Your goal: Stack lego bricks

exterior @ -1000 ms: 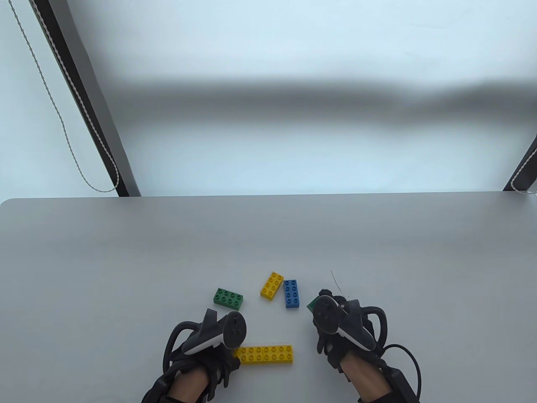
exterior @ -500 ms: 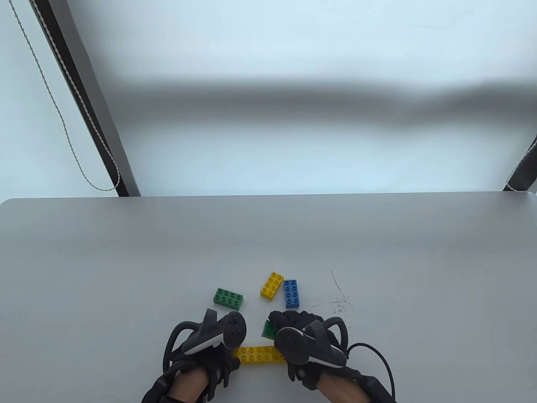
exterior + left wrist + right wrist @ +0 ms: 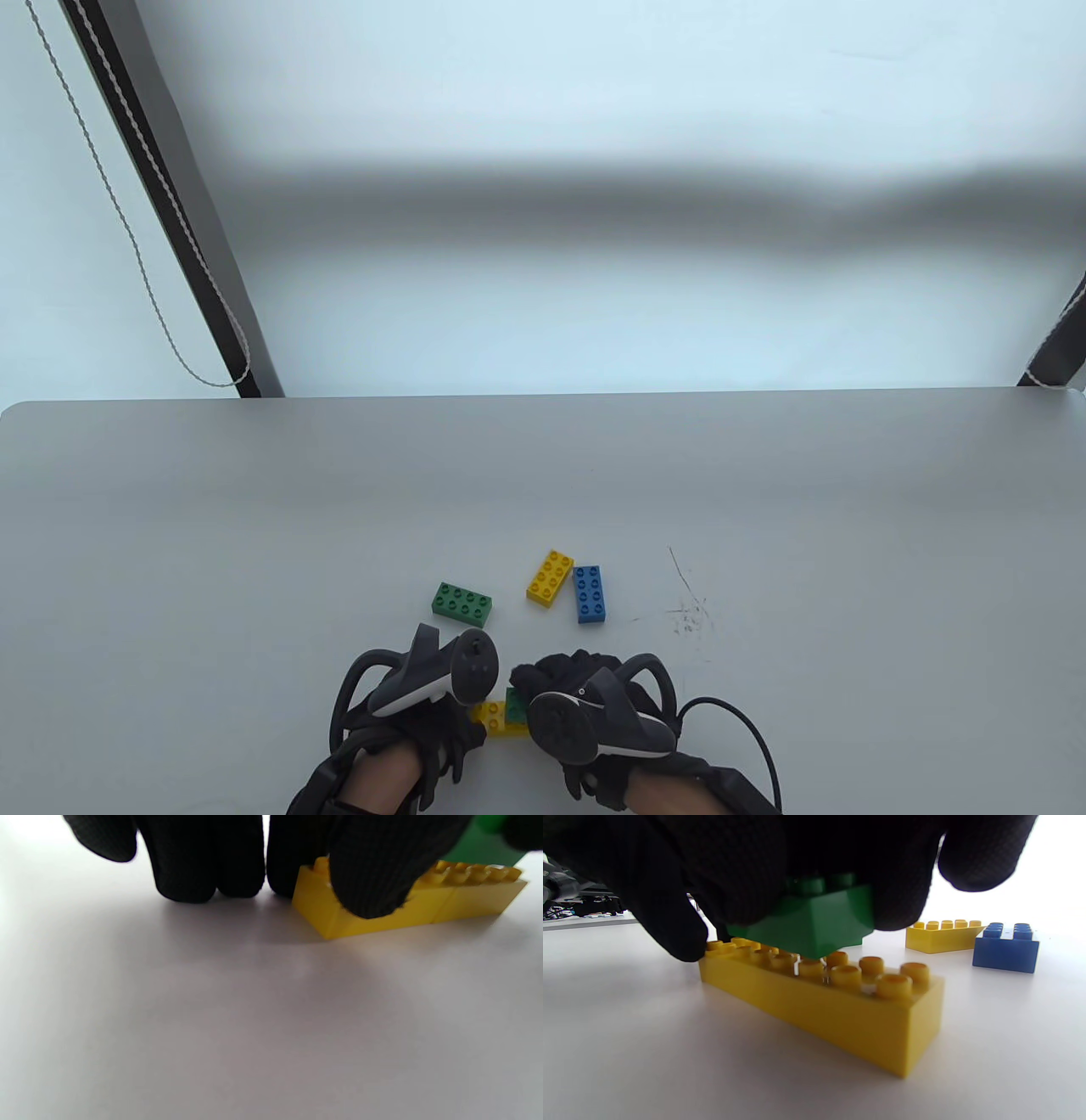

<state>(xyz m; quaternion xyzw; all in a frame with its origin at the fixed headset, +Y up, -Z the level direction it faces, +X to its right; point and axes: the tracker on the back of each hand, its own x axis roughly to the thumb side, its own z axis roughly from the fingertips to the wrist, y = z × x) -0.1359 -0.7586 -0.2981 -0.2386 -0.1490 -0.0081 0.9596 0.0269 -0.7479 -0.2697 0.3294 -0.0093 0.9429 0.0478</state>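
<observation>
Two yellow bricks lie end to end as one long yellow row (image 3: 814,1001) near the table's front edge, mostly hidden in the table view (image 3: 492,717). My right hand (image 3: 585,705) grips a green brick (image 3: 814,921) and holds it tilted just above the row's studs; it also shows in the table view (image 3: 515,705). My left hand (image 3: 424,705) holds the row's left end (image 3: 335,912), with one finger (image 3: 373,870) against its side and the others resting on the table.
A second green brick (image 3: 462,603) lies behind my left hand. A loose yellow brick (image 3: 550,577) and a blue brick (image 3: 590,593) lie side by side behind the hands, also in the right wrist view, yellow (image 3: 941,935) and blue (image 3: 1005,946).
My right hand picked up the green brick at the right and carried it left and toward me, over the yellow row. My left hand has stayed on the row's left end.
</observation>
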